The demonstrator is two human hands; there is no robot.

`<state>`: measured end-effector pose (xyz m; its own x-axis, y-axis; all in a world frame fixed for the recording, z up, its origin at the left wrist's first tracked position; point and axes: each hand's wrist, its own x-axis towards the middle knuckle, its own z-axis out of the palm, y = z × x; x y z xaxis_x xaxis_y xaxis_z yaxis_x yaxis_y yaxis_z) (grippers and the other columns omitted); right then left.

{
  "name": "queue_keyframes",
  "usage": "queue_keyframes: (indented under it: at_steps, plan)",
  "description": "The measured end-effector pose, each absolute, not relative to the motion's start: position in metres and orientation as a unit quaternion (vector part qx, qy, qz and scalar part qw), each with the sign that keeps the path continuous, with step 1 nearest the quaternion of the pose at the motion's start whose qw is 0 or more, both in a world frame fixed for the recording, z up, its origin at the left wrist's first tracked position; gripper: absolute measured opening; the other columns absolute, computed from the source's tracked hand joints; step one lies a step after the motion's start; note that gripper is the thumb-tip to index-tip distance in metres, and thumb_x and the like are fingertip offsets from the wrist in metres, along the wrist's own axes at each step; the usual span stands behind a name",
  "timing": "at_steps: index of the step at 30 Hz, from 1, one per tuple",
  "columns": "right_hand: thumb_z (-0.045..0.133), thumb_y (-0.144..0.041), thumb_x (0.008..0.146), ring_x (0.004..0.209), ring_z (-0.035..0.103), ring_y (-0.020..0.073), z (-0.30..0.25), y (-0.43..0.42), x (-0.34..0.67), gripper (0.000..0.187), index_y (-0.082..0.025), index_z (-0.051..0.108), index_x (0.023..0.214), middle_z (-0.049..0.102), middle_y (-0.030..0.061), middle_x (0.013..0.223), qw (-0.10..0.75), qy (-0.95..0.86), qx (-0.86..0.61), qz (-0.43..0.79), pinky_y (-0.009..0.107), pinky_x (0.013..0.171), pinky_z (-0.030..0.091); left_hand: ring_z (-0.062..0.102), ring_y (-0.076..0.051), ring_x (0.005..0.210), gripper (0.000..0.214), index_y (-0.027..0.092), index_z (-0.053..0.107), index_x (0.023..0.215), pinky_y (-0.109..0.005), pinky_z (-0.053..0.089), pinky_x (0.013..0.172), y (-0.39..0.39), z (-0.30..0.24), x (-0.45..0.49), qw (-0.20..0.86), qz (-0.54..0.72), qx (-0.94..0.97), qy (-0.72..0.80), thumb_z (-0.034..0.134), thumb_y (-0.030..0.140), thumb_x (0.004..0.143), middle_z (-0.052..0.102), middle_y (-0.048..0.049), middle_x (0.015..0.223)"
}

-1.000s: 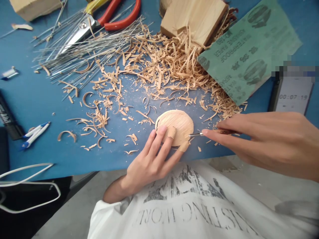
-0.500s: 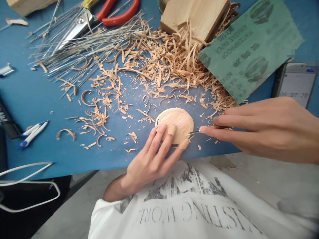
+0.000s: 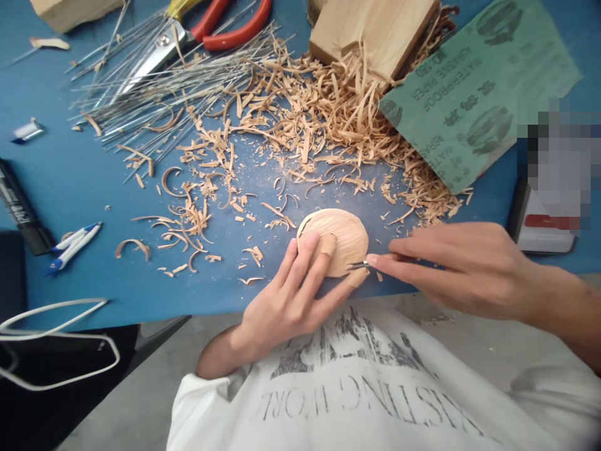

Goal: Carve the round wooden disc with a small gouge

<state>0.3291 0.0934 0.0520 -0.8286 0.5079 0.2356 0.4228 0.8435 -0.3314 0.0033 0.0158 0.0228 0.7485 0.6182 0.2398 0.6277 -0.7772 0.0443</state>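
Note:
A pale round wooden disc (image 3: 347,230) lies near the front edge of the blue work surface, with fine tool marks across its face and a dark line by its left rim. My left hand (image 3: 293,294) holds it down, its fingers spread over the disc's lower left; two fingertips wear tan tape. From the right, my right hand (image 3: 474,269) grips a slim wood carving gouge (image 3: 357,265), whose metal tip meets the disc's lower right edge near a taped finger. Most of the gouge's handle is hidden in the fingers.
Curled wood shavings (image 3: 323,119) are heaped behind the disc. Beyond them are a wooden block (image 3: 370,31), green abrasive paper (image 3: 483,94), thin metal rods (image 3: 188,81) and red-handled snips (image 3: 164,44). Pens (image 3: 75,247), a black marker (image 3: 23,210) and a white cable (image 3: 56,300) are left.
My right hand has moved slightly left and down, bringing the gouge's tip from the disc's right edge to its lower right. My left hand stays on the disc. The view has shifted a little.

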Motion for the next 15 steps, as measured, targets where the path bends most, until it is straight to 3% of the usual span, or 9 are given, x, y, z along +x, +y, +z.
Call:
queue_keyframes:
  at_steps: [1, 4, 9, 15]
  plan:
    - [0.064, -0.01, 0.113, 0.087, 0.075, 0.0129, 0.048, 0.085, 0.33, 0.037, -0.025, 0.072, 0.146, 0.084, 0.001, 0.11, 0.175, -0.947, -0.237, 0.124, 0.03, 0.076, 0.057, 0.07, -0.047, 0.158, 0.094, 0.02, 0.031, 0.192, -0.061, 0.063, 0.126, 0.016, 0.023, 0.003, 0.021, -0.121, -0.935, -0.333, 0.078, 0.049, 0.116, 0.075, -0.0274, 0.161]
    - [0.069, -0.004, 0.107, 0.089, 0.078, 0.0145, 0.042, 0.064, 0.329, 0.046, -0.027, 0.077, 0.146, 0.084, 0.0011, 0.113, 0.214, -0.928, -0.285, 0.103, 0.031, 0.083, 0.062, 0.07, -0.047, 0.157, 0.099, 0.025, 0.023, 0.194, -0.061, 0.063, 0.125, 0.017, 0.023, 0.003, 0.023, -0.116, -0.935, -0.334, 0.079, 0.05, 0.115, 0.074, -0.0278, 0.161]
    - [0.075, 0.0, 0.101, 0.081, 0.075, 0.014, 0.043, 0.042, 0.315, 0.044, -0.023, 0.079, 0.139, 0.083, 0.0011, 0.102, 0.22, -0.919, -0.323, 0.056, 0.03, 0.077, 0.061, 0.069, -0.049, 0.158, 0.102, 0.024, 0.022, 0.194, -0.063, 0.061, 0.127, 0.016, 0.021, 0.003, 0.033, -0.103, -0.939, -0.327, 0.08, 0.051, 0.114, 0.073, -0.0299, 0.162]
    - [0.08, 0.004, 0.097, 0.085, 0.076, 0.0133, 0.03, 0.008, 0.297, 0.047, -0.018, 0.079, 0.138, 0.083, 0.0041, 0.105, 0.245, -0.889, -0.386, -0.02, 0.028, 0.084, 0.062, 0.071, -0.048, 0.156, 0.103, 0.02, 0.02, 0.194, -0.064, 0.059, 0.128, 0.015, 0.018, 0.003, 0.072, -0.085, -0.942, -0.316, 0.078, 0.053, 0.115, 0.07, -0.0312, 0.166]
